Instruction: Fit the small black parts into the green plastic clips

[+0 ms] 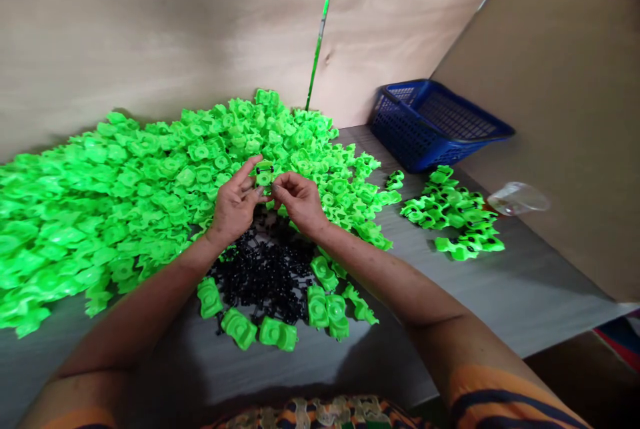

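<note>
Between the fingers of my left hand [234, 207] is a small bright green plastic toy car body [264, 179], its hollow underside facing me. A black wheel axle [265, 169] spans its upper end. My right hand [304, 205] is closed in a pinch at the lower end of this car body; what its fingertips grip is too small and covered to make out. Below both hands lies a heap of black wheel axles [265, 275]. A large pile of green toy car bodies [150, 182] spreads behind and to the left.
Several loose car bodies [278, 334] lie along the heap's near side. At right is a group of car bodies with black wheels [457, 212], beside a clear plastic cup [520, 199]. A blue basket [415, 142] stands against the wall. A thin green-stained stick [318, 49] leans behind the pile.
</note>
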The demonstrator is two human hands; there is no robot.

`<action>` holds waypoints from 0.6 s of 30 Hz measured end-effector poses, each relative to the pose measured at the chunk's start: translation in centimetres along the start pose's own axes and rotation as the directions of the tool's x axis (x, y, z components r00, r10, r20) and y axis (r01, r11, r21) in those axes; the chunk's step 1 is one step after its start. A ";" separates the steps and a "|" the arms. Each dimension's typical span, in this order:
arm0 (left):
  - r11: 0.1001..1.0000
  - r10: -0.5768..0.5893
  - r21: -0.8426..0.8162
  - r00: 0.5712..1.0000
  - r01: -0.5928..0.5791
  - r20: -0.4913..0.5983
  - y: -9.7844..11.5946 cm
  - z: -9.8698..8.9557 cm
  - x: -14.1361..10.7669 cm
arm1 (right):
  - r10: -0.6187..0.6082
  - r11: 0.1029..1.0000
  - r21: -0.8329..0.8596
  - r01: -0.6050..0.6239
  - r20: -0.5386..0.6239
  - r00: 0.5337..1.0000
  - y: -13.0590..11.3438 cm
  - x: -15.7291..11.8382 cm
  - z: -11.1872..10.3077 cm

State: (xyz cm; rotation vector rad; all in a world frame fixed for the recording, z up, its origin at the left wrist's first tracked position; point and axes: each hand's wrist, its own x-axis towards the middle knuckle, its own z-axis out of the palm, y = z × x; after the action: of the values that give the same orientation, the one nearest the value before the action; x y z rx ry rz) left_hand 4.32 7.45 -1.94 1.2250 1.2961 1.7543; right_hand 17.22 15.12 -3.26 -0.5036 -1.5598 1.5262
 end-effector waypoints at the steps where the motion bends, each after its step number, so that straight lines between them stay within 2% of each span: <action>1: 1.000 -0.005 -0.008 1.000 0.005 -0.008 0.1 0.0 0.0 | -0.004 1.000 -0.007 0.004 0.004 1.000 0.1 0.0 0.0; 9: 0.990 -0.130 -0.066 0.991 0.128 -0.042 0.7 -0.2 0.4 | -0.015 0.991 -0.135 0.024 0.070 0.997 0.0 0.7 -0.6; 12: 0.979 -0.180 -0.117 0.980 0.170 -0.082 0.9 -0.8 1.1 | -0.041 0.931 -0.355 0.084 0.129 0.991 -1.1 1.1 -1.4; 13: 0.973 -0.201 -0.133 0.974 0.187 -0.101 1.0 -1.1 1.4 | -0.042 0.867 -0.481 0.126 0.180 0.983 -1.5 1.0 -1.5; 15: 0.961 -0.247 -0.158 0.960 0.226 -0.128 1.0 -1.5 1.8 | 0.020 0.647 -0.715 0.264 0.362 0.932 -2.5 0.6 -1.3; 17: 0.951 -0.281 -0.170 0.951 0.258 -0.129 1.1 -1.6 2.0 | 0.174 0.394 -0.811 0.433 0.528 0.831 -3.3 -0.2 -0.6; 18: 0.948 -0.291 -0.172 0.949 0.269 -0.121 1.1 -1.6 2.0 | 0.256 0.296 -0.814 0.500 0.572 0.779 -3.6 -0.6 -0.2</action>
State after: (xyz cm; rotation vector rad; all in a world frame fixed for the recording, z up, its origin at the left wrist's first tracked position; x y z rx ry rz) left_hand 2.16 8.25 -0.37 0.7954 1.3175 1.7216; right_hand 18.70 14.14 -0.02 -0.4755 -2.9807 0.3458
